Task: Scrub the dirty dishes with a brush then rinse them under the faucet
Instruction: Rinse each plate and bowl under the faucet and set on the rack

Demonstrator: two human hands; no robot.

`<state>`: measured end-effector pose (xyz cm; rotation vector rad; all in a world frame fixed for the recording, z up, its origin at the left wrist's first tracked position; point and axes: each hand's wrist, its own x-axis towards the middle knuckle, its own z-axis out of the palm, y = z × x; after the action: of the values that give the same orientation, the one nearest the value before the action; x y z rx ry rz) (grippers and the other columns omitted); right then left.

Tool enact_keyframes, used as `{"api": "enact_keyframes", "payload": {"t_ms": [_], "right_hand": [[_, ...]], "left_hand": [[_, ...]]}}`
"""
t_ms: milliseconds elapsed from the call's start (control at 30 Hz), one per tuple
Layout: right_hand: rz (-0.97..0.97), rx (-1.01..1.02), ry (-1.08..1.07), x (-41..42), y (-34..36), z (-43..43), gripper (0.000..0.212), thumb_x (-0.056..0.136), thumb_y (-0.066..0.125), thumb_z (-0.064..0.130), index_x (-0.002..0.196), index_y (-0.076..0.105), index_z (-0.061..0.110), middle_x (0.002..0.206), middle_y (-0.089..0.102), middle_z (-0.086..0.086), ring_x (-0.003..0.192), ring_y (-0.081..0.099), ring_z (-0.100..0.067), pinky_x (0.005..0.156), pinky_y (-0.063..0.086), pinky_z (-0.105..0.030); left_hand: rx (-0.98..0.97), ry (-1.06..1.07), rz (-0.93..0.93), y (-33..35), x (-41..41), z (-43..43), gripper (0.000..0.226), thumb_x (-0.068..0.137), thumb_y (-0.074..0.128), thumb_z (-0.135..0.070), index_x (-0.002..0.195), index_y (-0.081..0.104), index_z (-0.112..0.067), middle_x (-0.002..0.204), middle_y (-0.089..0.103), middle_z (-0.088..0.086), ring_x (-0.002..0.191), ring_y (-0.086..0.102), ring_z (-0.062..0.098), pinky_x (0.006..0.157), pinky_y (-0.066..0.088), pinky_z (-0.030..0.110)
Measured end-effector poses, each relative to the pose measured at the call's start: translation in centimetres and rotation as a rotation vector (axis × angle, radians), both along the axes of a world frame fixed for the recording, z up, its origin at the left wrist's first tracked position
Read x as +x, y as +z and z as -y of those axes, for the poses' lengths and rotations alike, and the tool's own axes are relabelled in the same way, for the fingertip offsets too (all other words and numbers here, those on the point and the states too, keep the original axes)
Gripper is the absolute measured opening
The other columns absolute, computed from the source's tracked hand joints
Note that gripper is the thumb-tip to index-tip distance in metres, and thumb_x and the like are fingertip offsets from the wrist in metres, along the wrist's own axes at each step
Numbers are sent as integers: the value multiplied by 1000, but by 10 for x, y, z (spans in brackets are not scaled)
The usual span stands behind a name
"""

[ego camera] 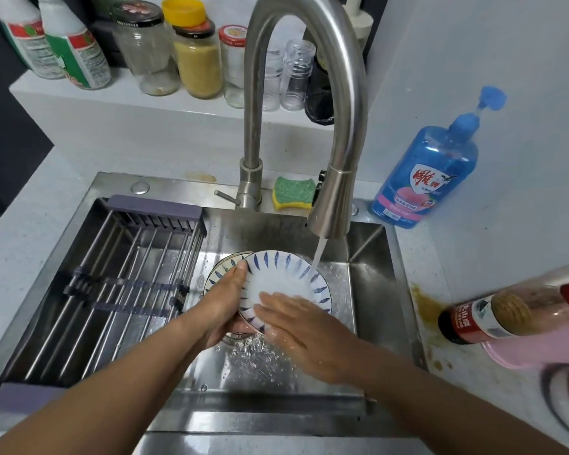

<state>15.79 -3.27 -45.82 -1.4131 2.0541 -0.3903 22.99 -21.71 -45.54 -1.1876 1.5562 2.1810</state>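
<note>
White porcelain with blue strokes round its rim, the plate (286, 284) is held tilted just below the faucet (335, 198) spout, so the stream (319, 254) strikes its upper rim and sheets down the face. The left hand (224, 300) grips the rim on the side away from the spout, keeping that slope. The right hand (296, 326) lies flat on the face, fingers straight, probably wiping off residue. The face looks wet and clean. Another dish (217, 274) lies beneath, left of the spout.

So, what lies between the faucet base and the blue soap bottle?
In the head view, a green and yellow sponge lies there, close to the faucet base; the spray head hides the stretch nearer the blue soap bottle.
</note>
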Motion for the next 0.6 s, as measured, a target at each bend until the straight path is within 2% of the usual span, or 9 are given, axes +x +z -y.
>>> {"api": "enact_keyframes", "payload": {"t_ms": [100,200,300,367,433,500,533,600], "right_hand": [[-172,80,-68,-24,-7,-23,77,98,1,65,161,25,27,170,18,6,156,13,-11,128,1,-42],[-255,180,-108,-37,-7,-10,79,99,1,65,158,25,20,168,22,0,156,17,-19,127,-5,-47],[-118,179,-103,-31,0,23,60,109,12,51,161,19,23,171,8,1,158,4,-17,126,-7,-50],[33,113,-43,-19,12,37,58,110,16,50,163,10,28,172,0,5,157,-2,-10,127,-1,-44],[114,39,45,-13,22,32,59,109,28,52,162,18,29,170,13,7,155,9,-6,126,7,-32],[109,-61,29,-14,24,10,59,102,51,53,156,39,31,162,37,11,148,31,-2,123,21,-25],[50,-143,-4,-17,24,0,53,99,61,47,149,51,30,152,51,11,139,46,-1,119,33,-24],[-18,-281,-111,-26,25,-12,38,93,73,34,130,70,24,123,73,7,106,67,-1,96,52,-21]], "left_hand": [[-45,-24,-5,1,-1,5,42,106,28,-56,127,58,-34,115,74,3,92,75,25,62,62,45],[-30,-37,22,0,-6,4,42,105,30,-58,125,59,-34,119,72,5,100,73,28,61,61,44],[25,-58,48,0,-11,1,52,103,31,-62,123,64,-28,115,75,9,100,74,31,63,62,43],[60,-59,74,-1,-12,1,59,101,33,-64,120,67,-20,106,76,11,86,74,29,57,60,37],[107,-4,104,-2,-13,6,61,102,36,-62,115,69,-12,94,78,12,72,73,26,56,62,38],[150,40,131,-4,-13,13,56,103,38,-58,110,69,-12,88,79,12,66,74,27,55,62,42],[172,54,146,-5,-13,17,54,103,38,-56,109,68,-11,87,78,13,64,75,27,53,62,43],[240,64,168,-3,-14,21,56,103,40,-56,111,66,-7,88,77,18,64,75,29,52,62,43]]}}
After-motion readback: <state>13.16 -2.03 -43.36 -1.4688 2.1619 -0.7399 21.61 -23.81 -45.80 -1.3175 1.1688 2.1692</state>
